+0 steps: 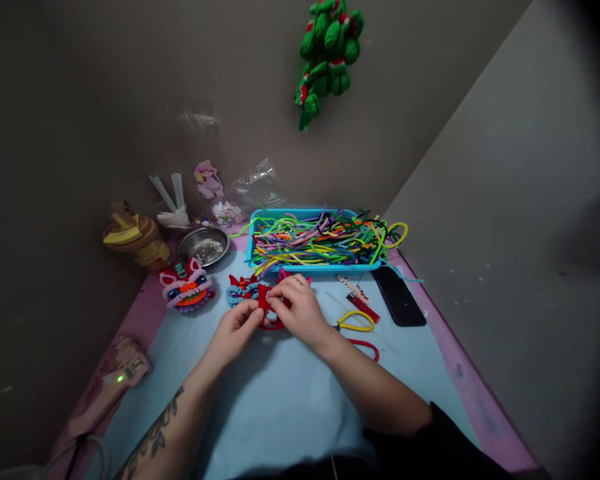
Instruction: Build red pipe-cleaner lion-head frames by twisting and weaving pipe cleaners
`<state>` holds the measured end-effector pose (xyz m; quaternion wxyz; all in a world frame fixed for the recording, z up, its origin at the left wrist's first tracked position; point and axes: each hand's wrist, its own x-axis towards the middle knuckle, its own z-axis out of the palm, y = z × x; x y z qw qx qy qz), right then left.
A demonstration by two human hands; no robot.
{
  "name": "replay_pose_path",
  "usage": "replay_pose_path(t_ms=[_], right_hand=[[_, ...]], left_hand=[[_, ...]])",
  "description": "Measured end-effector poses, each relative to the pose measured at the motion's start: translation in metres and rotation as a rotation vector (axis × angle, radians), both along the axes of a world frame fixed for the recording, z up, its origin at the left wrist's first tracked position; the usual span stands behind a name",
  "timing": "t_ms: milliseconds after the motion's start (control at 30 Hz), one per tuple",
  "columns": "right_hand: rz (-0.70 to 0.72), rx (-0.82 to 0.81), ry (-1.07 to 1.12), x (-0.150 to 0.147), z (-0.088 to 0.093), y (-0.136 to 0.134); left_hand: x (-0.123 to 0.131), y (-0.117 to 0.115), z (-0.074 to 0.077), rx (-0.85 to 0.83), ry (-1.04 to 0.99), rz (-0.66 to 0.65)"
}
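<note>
Between my two hands is a red fuzzy pipe-cleaner piece [263, 298] with a bit of white and light blue on it. My left hand [241, 325] pinches its lower left side between thumb and fingers. From the upper right, my right hand [297, 308] grips the same piece, its fingers bent over the top and hiding part of it. Just behind lies a blue and red pipe-cleaner lion head [241, 291], partly covered by the hands. A finished-looking pink, orange and purple lion head [187, 288] sits farther left.
A blue tray [316, 270] of colourful pipe cleaners stands at the back. Scissors [356, 322] with yellow and red handles lie right, near a black phone [399, 297]. A metal bowl [203, 247], a cup [139, 241] and a pink glue gun [114, 380] are left.
</note>
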<state>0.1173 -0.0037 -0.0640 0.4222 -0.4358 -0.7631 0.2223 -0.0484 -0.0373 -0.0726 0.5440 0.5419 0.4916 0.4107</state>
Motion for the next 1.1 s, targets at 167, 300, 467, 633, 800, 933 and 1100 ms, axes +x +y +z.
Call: replay_pose_path(t_ms=[167, 300, 467, 633, 800, 933, 1100], right_hand=[[0.047, 0.010, 0.026, -0.0027, -0.0009, -0.0052], [0.073, 0.042, -0.017, -0.0025, 0.0012, -0.0073], [0.070, 0.083, -0.069, -0.0018, 0.0026, -0.0082], [0.086, 0.106, -0.128, -0.0012, -0.0006, -0.0076], [0.103, 0.021, -0.117, -0.0016, -0.0027, -0.0052], [0.058, -0.032, -0.064, -0.0044, -0.0025, -0.0055], [0.011, -0.109, -0.021, -0.0043, -0.0027, -0.0032]], left_hand=[[0.0014, -0.0005, -0.0023, 0.020, -0.011, 0.042], [0.0003, -0.0012, -0.0015, 0.021, -0.027, 0.072], [-0.0024, -0.0012, -0.0015, 0.066, -0.011, 0.084], [-0.0046, -0.0011, -0.0050, 0.137, 0.117, 0.072], [-0.0017, -0.0014, -0.0048, 0.189, 0.176, 0.166], [0.0008, -0.0010, -0.0042, 0.174, 0.152, 0.179], [0.0009, -0.0005, -0.0039, 0.130, 0.210, 0.132]])
